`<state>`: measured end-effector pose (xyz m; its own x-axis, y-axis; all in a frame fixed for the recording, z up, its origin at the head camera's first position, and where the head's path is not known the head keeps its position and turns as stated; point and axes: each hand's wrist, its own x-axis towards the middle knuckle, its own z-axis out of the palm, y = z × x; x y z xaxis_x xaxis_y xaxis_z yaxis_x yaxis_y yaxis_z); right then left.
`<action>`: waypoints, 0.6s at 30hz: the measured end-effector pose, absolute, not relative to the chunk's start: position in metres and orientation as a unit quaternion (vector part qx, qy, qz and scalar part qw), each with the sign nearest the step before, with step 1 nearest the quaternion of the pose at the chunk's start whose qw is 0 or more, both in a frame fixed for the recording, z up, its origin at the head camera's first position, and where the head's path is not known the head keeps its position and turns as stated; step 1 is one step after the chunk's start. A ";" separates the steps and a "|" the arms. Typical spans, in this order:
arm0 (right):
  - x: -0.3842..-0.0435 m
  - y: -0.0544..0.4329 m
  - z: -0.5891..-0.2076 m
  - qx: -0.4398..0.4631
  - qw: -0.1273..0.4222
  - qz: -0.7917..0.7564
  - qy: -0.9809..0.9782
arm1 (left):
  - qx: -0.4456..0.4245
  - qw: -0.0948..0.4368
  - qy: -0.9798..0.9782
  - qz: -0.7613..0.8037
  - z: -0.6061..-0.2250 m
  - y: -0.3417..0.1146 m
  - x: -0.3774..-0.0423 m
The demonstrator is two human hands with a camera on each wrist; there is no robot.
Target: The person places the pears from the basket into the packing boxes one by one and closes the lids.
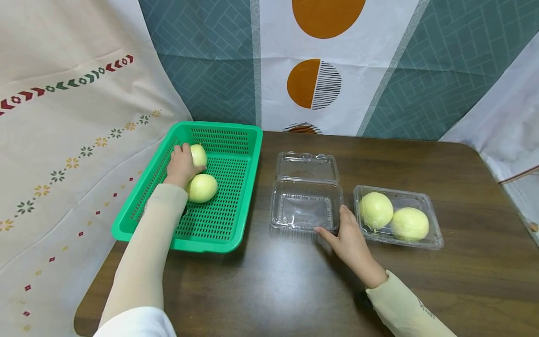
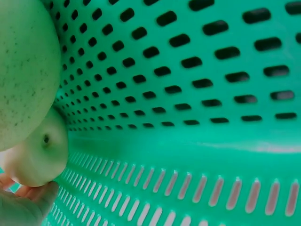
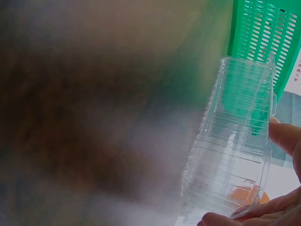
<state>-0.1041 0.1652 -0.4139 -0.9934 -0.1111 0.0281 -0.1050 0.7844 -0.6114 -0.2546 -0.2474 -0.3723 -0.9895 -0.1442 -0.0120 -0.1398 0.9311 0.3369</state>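
In the head view my left hand (image 1: 180, 166) reaches into the green basket (image 1: 256, 159) and grips a pale yellow pear (image 1: 199, 155) near its back left. A second pear (image 1: 203, 188) sits just in front of it. The left wrist view shows fingertips (image 2: 47, 193) against the gripped pear (image 2: 37, 157), while a larger-looking speckled pear (image 2: 26, 70) hangs over the left edge of the picture. My right hand (image 1: 351, 245) holds the front right corner of a clear plastic box (image 1: 305, 210), thumb at the front rim. The box's lid (image 1: 307, 167) is folded back; nothing lies inside.
To the right of my right hand stands another clear box (image 1: 435, 238) with two pears (image 1: 376, 210) in it. All stand on a dark wooden table (image 1: 286, 290). A patterned cloth (image 1: 219, 61) hangs along the back edge, and a cream cloth (image 1: 84, 131) hangs at left.
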 end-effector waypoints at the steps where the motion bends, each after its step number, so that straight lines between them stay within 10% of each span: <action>1: -0.104 0.165 -0.414 -0.057 0.005 -0.323 0.945 | 0.072 0.007 -0.982 -0.174 -0.373 -0.247 -0.255; 18: -0.106 0.165 -0.414 -0.053 0.015 -0.325 0.944 | 0.065 -0.004 -0.982 -0.178 -0.373 -0.250 -0.258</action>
